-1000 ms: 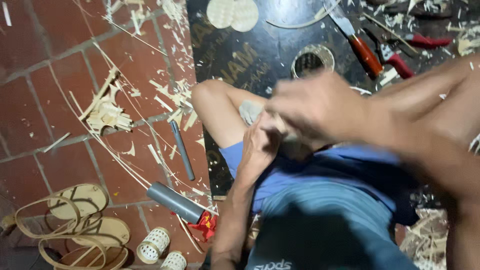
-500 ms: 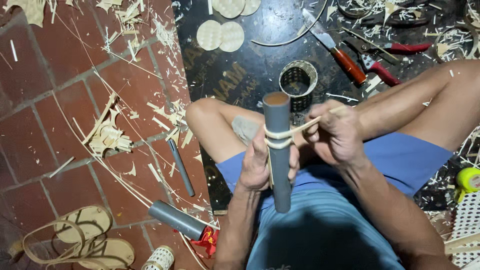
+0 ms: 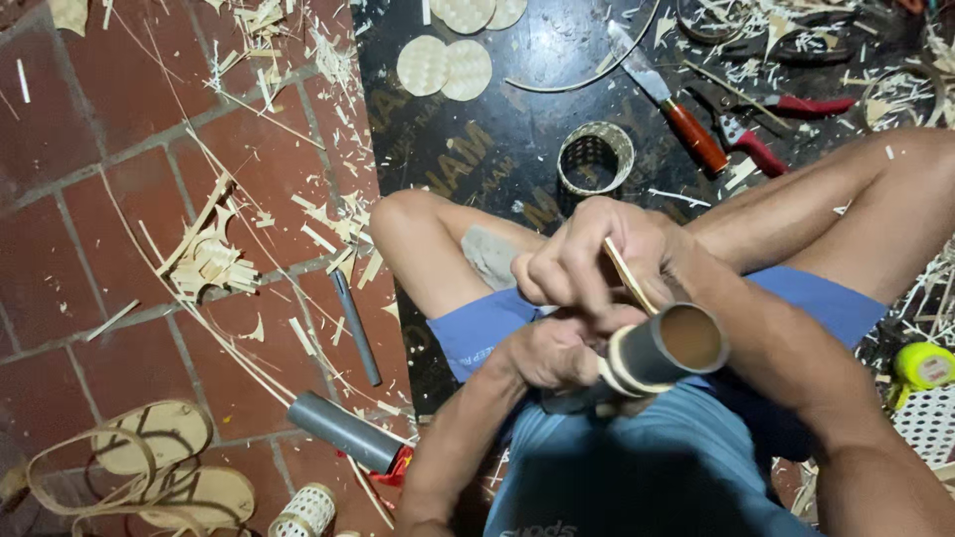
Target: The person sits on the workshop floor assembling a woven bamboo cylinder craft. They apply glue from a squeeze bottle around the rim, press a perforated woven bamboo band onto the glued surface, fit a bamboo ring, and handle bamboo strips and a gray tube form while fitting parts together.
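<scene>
The left hand hides the grey tube's lower end; at 5 o'clock, the frame edge cuts off the white mesh piece.

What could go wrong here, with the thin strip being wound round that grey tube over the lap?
1. The thin strip, pinched by the right hand, might snap or slip off the grey tube, which the left hand grips.
2. Its edge could perhaps nick bare fingers.
3. The knife and red-handled pliers lie on the dark mat near the bare legs; a shifted leg could catch them.
</scene>
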